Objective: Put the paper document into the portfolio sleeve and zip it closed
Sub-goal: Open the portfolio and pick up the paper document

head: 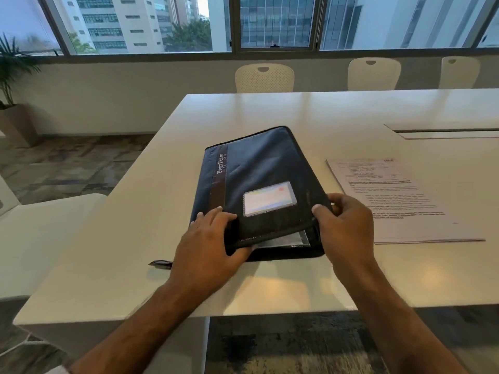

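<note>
1. Head view: portfolio sleeve (pixel 259 184) lies flat on white desk (pixel 337 112), near edge gaping, plastic inner sleeves showing.
2. Left hand (pixel 208 247) grips near-left corner, fingers on top, thumb under the flap; right hand (pixel 348 225) pinches near-right edge, lifting it.
3. Paper document (pixel 399 201) lies flat just right of portfolio, untouched.
4. Judgement: fabric cover soft, floppy; paper light, bends easily — take it by an edge.
5. Portfolio long axis runs near-to-far, opening nearest.
</note>
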The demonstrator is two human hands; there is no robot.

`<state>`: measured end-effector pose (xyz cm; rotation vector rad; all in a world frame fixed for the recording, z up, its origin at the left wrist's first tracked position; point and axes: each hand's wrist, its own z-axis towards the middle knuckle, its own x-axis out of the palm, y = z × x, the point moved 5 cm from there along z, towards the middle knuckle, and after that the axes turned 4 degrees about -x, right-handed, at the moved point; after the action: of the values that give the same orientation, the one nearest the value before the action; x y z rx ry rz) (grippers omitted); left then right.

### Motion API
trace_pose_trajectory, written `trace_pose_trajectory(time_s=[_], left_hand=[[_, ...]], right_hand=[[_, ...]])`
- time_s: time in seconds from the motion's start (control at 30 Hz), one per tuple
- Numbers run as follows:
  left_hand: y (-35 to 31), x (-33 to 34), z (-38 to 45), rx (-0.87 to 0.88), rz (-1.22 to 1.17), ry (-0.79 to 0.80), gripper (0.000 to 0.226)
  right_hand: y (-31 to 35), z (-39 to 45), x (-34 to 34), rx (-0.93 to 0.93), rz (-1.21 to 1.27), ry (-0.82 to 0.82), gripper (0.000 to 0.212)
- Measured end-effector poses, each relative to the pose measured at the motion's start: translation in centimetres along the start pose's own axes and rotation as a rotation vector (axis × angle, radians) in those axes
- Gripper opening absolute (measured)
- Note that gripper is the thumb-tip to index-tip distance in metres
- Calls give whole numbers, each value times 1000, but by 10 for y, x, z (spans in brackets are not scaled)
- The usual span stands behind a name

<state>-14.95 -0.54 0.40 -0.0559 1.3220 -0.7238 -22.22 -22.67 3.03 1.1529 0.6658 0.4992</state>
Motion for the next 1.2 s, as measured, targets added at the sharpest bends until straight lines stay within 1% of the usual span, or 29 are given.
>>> trace_pose_trajectory(time_s=[0.07, 0.17, 0.23, 0.27, 0.33, 0.4, 0.43, 0.5, 0.57, 0.63, 0.7, 0.73, 0.87, 0.97, 1.03, 1.07, 1.13, 1.17, 1.2], left_hand=[[1, -8, -4, 27, -84, -95, 57], [2, -21, -7, 45, -89, -195, 43], [4, -29, -8, 35, -103, -229, 42], [5, -32, -8, 32, -129, -238, 44], [11, -35, -10, 20, -190, -255, 43], [19, -38, -12, -6, -219, -290, 41], [22, -40, -13, -25, -232, -306, 40], [29, -42, -13, -69, -299, -334, 40], [39, -44, -14, -132, -381, -386, 28], [50, -45, -15, -221, -446, -432, 18], [61, -46, -18, -303, -522, -480, 12], [67, -47, -21, -337, -563, -506, 10], [86, -45, -28, -521, -724, -535, 17], [99, -37, -34, -743, -962, -541, 27], [103, -32, -37, -862, -1129, -526, 31], [104, -31, -38, -895, -1214, -513, 29], [106, -29, -40, -943, -1361, -493, 16], [106, -29, -41, -974, -1407, -481, 11], [108, -30, -42, -998, -1438, -466, 11]], right_hand=[[24, -2, 3, -81, 107, 0, 4], [57, -6, 11, -220, 329, 72, 22], [67, -7, 16, -315, 377, 96, 28], [65, -7, 20, -328, 371, 111, 30], [49, -5, 30, -289, 309, 161, 30], [27, -2, 42, -258, 152, 230, 20], [16, -2, 48, -267, 43, 258, 19], [-1, -1, 57, -321, -159, 284, 26], [-12, -2, 63, -370, -312, 336, 37], [-22, -5, 68, -405, -455, 446, 46], [-29, -10, 72, -443, -597, 543, 48], [-32, -10, 72, -455, -642, 566, 48], [-33, -10, 71, -445, -702, 586, 49], [-33, -10, 71, -446, -699, 578, 49], [-32, -9, 71, -445, -691, 564, 48], [-32, -9, 71, -447, -692, 557, 48], [-32, -10, 72, -450, -695, 546, 48], [-32, -10, 72, -450, -696, 544, 48], [-32, -11, 71, -451, -696, 543, 48]])
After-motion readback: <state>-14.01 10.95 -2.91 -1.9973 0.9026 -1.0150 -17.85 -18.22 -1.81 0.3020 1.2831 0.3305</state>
